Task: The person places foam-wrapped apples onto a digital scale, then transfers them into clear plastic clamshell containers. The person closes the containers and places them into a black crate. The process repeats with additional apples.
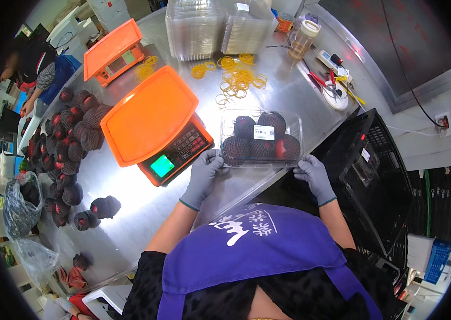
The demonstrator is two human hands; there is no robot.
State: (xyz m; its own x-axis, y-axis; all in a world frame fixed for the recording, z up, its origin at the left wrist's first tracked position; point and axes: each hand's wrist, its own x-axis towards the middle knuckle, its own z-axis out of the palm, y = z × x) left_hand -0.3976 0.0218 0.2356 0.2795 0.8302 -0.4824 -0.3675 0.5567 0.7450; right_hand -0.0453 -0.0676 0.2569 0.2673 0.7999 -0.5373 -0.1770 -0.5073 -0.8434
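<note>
A transparent plastic fruit box with a white label is held between my two grey-gloved hands at the table's near edge. Inside sit several round red fruits in black foam nets. My left hand grips the box's near left corner, its fingers closed on the rim. At the near right corner, my right hand pinches the rim the same way. Just left of the box stands an orange scale with a lit green display; its orange pan carries nothing.
More netted fruits are heaped at the left. Yellow rubber bands lie beyond the box, before stacked transparent boxes. A second orange scale stands far left. Pliers lie right; a black crate holds another box. A co-worker is far left.
</note>
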